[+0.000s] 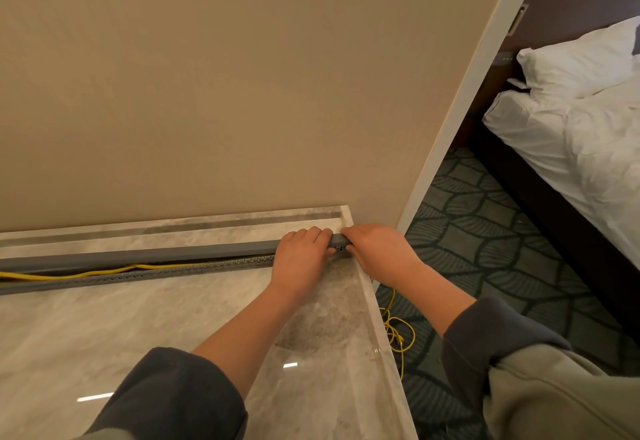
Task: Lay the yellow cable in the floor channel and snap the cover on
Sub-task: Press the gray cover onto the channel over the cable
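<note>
Glossy marble-look floor (104, 328), polished enough to throw back light streaks. The cover (156, 255) looks like smooth, matt grey plastic, and the channel (138, 276) shows a toothed plastic edge. The yellow cable (69, 275) has a smooth jacket. Past the floor's right edge is soft patterned carpet (485, 231). Matt beige wall (207, 93), crumpled white cloth on the bed (571, 134).

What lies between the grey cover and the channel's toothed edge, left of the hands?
The yellow cable lies there, in the open gap between cover and edge; the head view shows it.

White-sheeted bed (568, 148) stands on patterned carpet (485, 231).
</note>
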Available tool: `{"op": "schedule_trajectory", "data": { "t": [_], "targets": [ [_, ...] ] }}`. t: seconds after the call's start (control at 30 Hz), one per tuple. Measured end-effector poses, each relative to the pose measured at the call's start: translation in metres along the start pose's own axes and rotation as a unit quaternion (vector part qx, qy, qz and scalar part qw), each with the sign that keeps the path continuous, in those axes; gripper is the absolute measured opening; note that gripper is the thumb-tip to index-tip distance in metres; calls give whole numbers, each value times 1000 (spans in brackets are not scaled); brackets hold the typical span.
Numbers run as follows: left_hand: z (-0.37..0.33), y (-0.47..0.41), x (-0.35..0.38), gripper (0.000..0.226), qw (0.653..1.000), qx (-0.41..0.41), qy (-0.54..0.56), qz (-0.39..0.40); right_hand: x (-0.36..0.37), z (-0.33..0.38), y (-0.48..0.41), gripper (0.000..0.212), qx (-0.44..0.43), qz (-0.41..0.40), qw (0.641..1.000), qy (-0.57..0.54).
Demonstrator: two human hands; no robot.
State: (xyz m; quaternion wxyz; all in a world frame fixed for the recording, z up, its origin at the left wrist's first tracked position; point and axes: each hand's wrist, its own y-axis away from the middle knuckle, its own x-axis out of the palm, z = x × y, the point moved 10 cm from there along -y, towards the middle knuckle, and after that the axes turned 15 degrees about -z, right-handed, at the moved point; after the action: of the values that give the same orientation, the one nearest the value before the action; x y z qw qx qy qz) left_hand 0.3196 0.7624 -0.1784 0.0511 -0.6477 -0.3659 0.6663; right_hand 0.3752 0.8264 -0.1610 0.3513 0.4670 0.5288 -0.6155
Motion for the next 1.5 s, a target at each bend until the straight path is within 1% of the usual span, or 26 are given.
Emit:
{"op": "schedule_trajectory", "data": {
  "t": [0.1,0.2,0.3,0.37,0.47,0.6,0.63,0.77,0.83,0.93,1.0,1.1,1.17,1.23,1.33,1.4,1.5],
  "targets": [
    [0,1,-1,23,999,24,-24,-37,-10,5,4,27,-25,-63,998,16],
    [0,4,0,33,996,45,-41,-69,-11,4,11,39,-34,-124,991,33],
    [-1,7,-2,37,995,43,-36,-79,-2,1,15,46,-24,-140,990,13],
    [-2,8,-3,35,995,34,-36,-82,-1,0,16,46,-24,-153,988,7],
    [-2,9,-2,34,995,22,-39,-87,-1,2,19,45,-47,-174,984,7],
    [-1,9,-2,32,996,8,-37,-82,2,-1,18,48,-38,-160,986,3],
    [-2,9,-3,31,996,6,-36,-76,3,-1,16,48,-34,-140,990,12],
    [-3,5,-6,29,998,-1,-37,-46,5,-8,6,46,-36,-1,999,8],
    [-3,4,-6,29,999,-9,-37,-33,1,-17,4,45,-27,35,999,-8],
    [-4,2,-8,28,999,-23,-34,-10,-9,-33,7,34,41,-1,998,-52],
    [-4,2,-6,33,999,-33,-33,14,-8,-37,12,26,85,-28,994,-71],
    [-5,0,-5,41,999,-36,-22,29,-7,-36,18,21,113,-57,989,-77],
    [-14,-4,-7,44,999,-17,-5,29,-8,-35,20,22,116,-76,987,-82],
    [-22,-10,-3,46,999,0,5,53,-10,-35,21,22,115,-93,985,-89],
    [-26,-13,5,50,997,19,-11,75,-14,-33,22,21,106,-112,984,-92],
    [-26,-11,5,50,997,21,-16,69,-15,-31,23,20,92,-127,984,-83],
    [-29,-5,2,49,998,42,-23,29,-16,-26,24,18,71,-148,984,-62]
  ]
}}
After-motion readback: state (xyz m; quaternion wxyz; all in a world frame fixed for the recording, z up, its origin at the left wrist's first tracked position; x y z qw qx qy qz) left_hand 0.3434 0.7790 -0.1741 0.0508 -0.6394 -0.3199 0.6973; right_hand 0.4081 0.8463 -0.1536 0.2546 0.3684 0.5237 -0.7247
